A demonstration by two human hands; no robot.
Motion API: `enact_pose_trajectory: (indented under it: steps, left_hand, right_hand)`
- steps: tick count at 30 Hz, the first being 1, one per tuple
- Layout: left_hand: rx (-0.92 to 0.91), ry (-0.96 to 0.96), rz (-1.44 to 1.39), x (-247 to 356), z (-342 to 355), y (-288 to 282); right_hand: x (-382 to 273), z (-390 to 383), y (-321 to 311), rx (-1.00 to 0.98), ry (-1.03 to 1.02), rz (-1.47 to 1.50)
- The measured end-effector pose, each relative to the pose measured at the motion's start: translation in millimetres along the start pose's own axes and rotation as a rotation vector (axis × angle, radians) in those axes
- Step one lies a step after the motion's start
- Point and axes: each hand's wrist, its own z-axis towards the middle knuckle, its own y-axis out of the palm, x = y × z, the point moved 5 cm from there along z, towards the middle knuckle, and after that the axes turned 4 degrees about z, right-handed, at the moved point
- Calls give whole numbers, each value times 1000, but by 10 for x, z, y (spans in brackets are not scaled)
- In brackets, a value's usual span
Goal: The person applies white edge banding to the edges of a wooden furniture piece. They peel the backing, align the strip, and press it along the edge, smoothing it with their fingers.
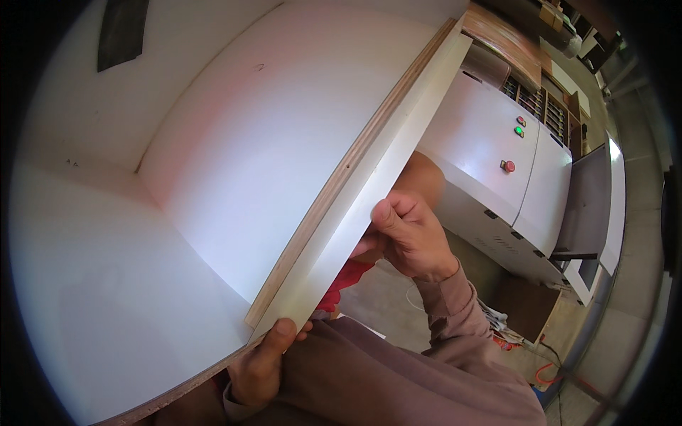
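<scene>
A long, narrow white strip (pixel 376 170) runs slantwise along the raw wooden edge (pixel 312 216) of a white cabinet panel (pixel 284 121). My right hand (pixel 415 234) grips the strip's outer edge near its middle, the thumb on the front face and the fingers curled behind. At the strip's lower end my left hand (pixel 259 369) presses its thumb on the face near the corner, with its other fingers partly hidden behind. The strip lies close along the wooden edge; whether it is fixed there I cannot tell.
White side panels (pixel 128 284) meet inside the cabinet at the left. A black patch (pixel 122 32) is at the upper left. To the right stands a pale machine cabinet (pixel 490 142) with a green light and red buttons. An orange cable (pixel 543 373) lies on the floor.
</scene>
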Motion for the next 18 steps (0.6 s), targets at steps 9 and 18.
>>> enact_pose_trajectory:
  steps: [9, 18]
  left_hand:
    - [-9, -9, 11, 8, -4, 13]
    - [17, 44, -4, -16, -19, 15]
  right_hand:
    - [-27, 16, -5, -20, -20, -15]
    - [-186, -61, 255, 172, -171, -225]
